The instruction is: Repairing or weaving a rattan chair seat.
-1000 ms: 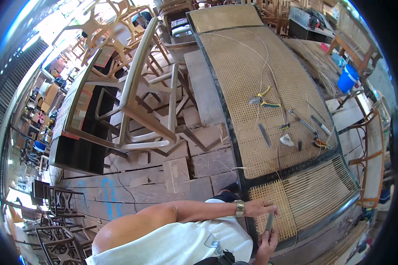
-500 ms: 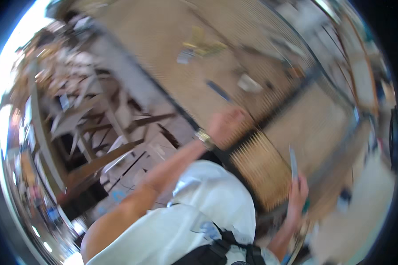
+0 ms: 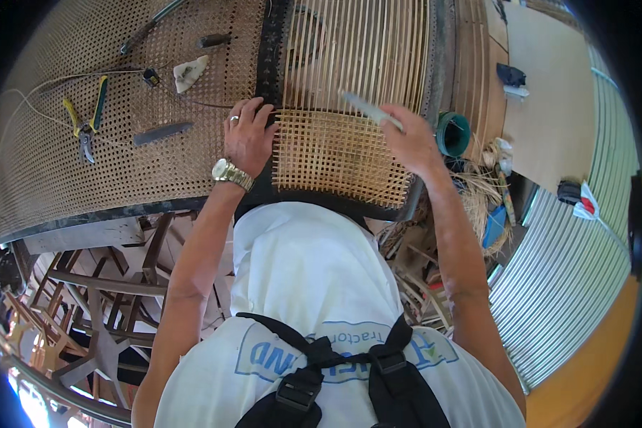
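Note:
My left hand (image 3: 250,139), with a ring and a watch, lies on the dark bar between two cane panels. Its fingers are spread, the tips at the left edge of the partly woven cane (image 3: 335,153). My right hand (image 3: 412,141) is wrapped round a flat, pale, blade-shaped tool (image 3: 367,110), whose end points up and left over the loose upright cane strands (image 3: 357,50). Below the tool the strands are crossed into an open weave. Left of my left hand, a dark flat blade (image 3: 162,133) rests on the finished cane panel (image 3: 43,164).
Pruning shears (image 3: 85,128) with yellow handles, a white lump (image 3: 190,74) and a short dark handle (image 3: 214,40) lie on the left panel. A green container (image 3: 453,134) stands right of the frame, near loose fibre strips (image 3: 478,200). Wooden chair frames (image 3: 107,299) crowd the lower left.
The view has turned and sharpened. My right hand, with the tool, has come up from the lower right to the woven cane. My left hand now rests on the bar.

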Demonstrator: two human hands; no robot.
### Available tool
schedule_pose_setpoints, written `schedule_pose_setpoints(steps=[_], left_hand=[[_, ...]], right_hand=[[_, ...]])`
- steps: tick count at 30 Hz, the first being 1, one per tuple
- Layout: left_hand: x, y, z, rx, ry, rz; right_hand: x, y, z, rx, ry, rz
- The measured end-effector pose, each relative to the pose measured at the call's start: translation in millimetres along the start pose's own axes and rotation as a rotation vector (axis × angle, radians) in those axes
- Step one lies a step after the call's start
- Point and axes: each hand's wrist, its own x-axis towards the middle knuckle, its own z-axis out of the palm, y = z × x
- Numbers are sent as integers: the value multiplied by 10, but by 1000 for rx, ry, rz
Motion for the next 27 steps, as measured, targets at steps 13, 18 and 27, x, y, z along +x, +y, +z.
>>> schedule_pose_setpoints(steps=[13,18,27], left_hand=[[175,-297,94,-3,71,98],[208,-318,14,-8,46,113],[263,-362,-59,-53,-19,120]], right_hand=[[267,-381,-104,-128,-3,-10],[248,-377,-72,-361,-232,-167],[354,-731,321,29,345,2]])
